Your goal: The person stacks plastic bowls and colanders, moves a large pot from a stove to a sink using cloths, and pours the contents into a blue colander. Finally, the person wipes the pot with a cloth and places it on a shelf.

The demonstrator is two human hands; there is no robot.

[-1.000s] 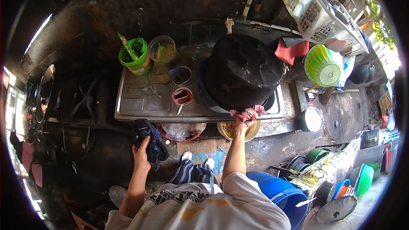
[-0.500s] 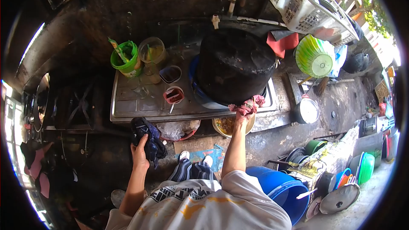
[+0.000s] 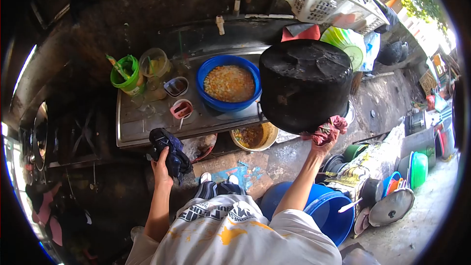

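My left hand (image 3: 161,171) is closed on a dark blue cloth (image 3: 172,154), in front of the counter's edge. With a reddish cloth (image 3: 329,130), my right hand (image 3: 321,148) grips the lower rim of a big blackened pot (image 3: 305,83). The pot is tipped over, its sooty bottom facing me, and its inside is hidden. Just left of it, a blue basin (image 3: 200,86) on the metal counter (image 3: 130,126) holds diced orange and pale food in liquid.
Cups and a green bucket (image 3: 128,79) stand on the counter's left. A bowl of food (image 3: 271,142) is below its front edge. A blue barrel (image 3: 338,218) stands at my right, near stacked pots and lids (image 3: 391,208). A white crate (image 3: 314,0) hangs over the back right.
The pot has moved right, off the blue basin, with my right hand and the reddish cloth at its rim. The food in the basin now shows. The view has shifted slightly.
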